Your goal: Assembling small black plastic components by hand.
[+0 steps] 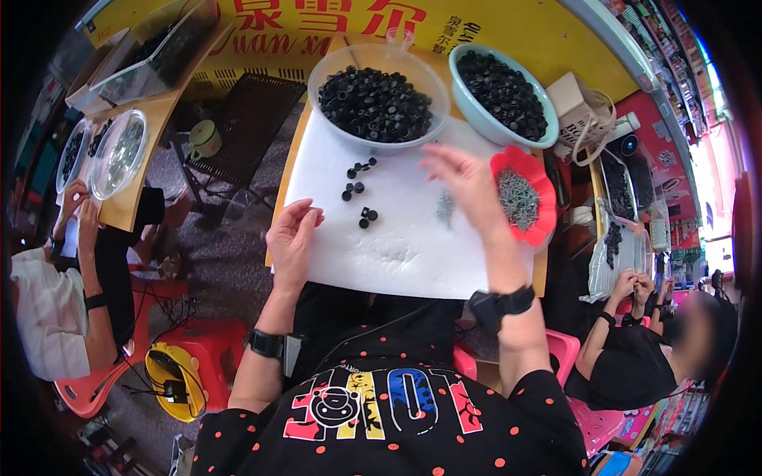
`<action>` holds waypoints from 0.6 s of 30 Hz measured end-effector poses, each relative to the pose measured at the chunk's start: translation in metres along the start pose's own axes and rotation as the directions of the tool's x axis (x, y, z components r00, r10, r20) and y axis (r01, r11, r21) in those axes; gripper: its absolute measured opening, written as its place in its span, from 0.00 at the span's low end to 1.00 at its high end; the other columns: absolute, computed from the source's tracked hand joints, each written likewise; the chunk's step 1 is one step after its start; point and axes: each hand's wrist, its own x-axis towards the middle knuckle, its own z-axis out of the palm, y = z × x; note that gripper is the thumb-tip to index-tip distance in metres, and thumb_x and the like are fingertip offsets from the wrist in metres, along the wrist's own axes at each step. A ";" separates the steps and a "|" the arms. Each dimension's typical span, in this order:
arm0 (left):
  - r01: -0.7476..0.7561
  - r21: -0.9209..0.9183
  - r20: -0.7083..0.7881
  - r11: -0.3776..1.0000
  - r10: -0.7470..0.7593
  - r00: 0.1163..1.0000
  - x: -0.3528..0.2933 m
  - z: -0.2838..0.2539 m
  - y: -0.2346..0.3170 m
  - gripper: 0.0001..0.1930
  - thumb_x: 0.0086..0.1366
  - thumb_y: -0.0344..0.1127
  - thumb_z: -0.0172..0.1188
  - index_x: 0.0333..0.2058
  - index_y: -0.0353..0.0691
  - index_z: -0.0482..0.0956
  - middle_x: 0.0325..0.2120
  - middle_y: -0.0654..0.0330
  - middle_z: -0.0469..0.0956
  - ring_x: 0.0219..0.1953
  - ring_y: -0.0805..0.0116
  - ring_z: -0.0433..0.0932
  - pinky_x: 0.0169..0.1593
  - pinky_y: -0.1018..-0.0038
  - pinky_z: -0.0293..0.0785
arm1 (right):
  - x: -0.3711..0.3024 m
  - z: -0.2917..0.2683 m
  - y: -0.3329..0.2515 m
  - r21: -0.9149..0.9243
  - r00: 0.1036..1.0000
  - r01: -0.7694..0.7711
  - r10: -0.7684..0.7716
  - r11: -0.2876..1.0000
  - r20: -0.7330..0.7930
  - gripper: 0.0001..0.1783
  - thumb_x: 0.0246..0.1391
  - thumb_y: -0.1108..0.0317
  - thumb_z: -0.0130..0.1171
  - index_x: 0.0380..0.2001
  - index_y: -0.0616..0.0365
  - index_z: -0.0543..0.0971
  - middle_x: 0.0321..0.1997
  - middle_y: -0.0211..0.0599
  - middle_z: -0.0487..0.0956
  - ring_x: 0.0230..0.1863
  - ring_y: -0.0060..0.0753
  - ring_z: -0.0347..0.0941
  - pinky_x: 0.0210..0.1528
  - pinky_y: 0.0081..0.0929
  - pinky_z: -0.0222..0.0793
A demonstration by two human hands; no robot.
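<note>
My left hand [292,238] is at the left edge of a white sheet [341,258], its fingers loosely curled and the thumb apart; nothing shows in it. Over the right half of the sheet, my right hand [467,186] reaches forward with fingers extended, slightly blurred, and no held thing visible. Several small black caps [365,218] lie on the sheet between my hands. Beyond them stands a clear basin [321,75] heaped with black plastic parts [373,103]. Beside my right wrist sits a red scalloped bowl [543,186] of small grey screws [517,198]. A few screws [444,208] lie loose near my right hand.
A pale blue basin [460,99] of black parts stands at the back right, beside a cream bag [583,119]. Co-workers sit at tables left [159,135] and right. A dark folding chair [246,119] stands left of my table; red stools [210,349] are below.
</note>
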 end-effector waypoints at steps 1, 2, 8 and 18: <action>-0.003 0.011 -0.002 1.000 0.003 1.000 -0.001 0.000 -0.001 0.11 0.65 0.25 0.55 0.45 0.28 0.74 0.34 0.58 0.78 0.37 0.73 0.78 0.46 0.79 0.74 | -0.012 0.021 0.003 -0.188 0.996 0.088 -0.085 0.978 0.027 0.14 0.54 0.69 0.60 0.43 0.64 0.79 0.41 0.40 0.80 0.33 0.25 0.75 0.39 0.22 0.70; -0.006 0.018 -0.001 1.000 0.006 1.000 -0.002 -0.001 -0.002 0.10 0.64 0.24 0.56 0.44 0.29 0.74 0.34 0.58 0.79 0.37 0.74 0.78 0.45 0.79 0.75 | -0.019 0.040 0.006 -0.368 0.984 0.177 -0.165 0.913 0.066 0.12 0.53 0.69 0.61 0.41 0.62 0.81 0.39 0.38 0.81 0.32 0.27 0.76 0.38 0.23 0.70; -0.022 0.056 0.020 0.998 0.021 1.000 -0.009 -0.002 -0.001 0.10 0.64 0.23 0.56 0.44 0.30 0.75 0.34 0.59 0.79 0.37 0.75 0.78 0.45 0.81 0.74 | -0.031 0.099 0.028 -0.557 0.981 0.193 -0.176 0.808 0.084 0.11 0.47 0.66 0.63 0.34 0.57 0.83 0.35 0.42 0.78 0.34 0.42 0.77 0.39 0.33 0.73; -0.013 0.125 0.098 0.992 0.001 0.995 -0.006 -0.004 0.005 0.11 0.64 0.25 0.57 0.45 0.30 0.75 0.35 0.59 0.79 0.39 0.75 0.78 0.46 0.80 0.73 | -0.034 0.078 0.023 -0.274 0.977 -0.018 -0.042 0.962 -0.210 0.11 0.45 0.68 0.64 0.33 0.60 0.82 0.34 0.42 0.79 0.33 0.38 0.76 0.38 0.29 0.72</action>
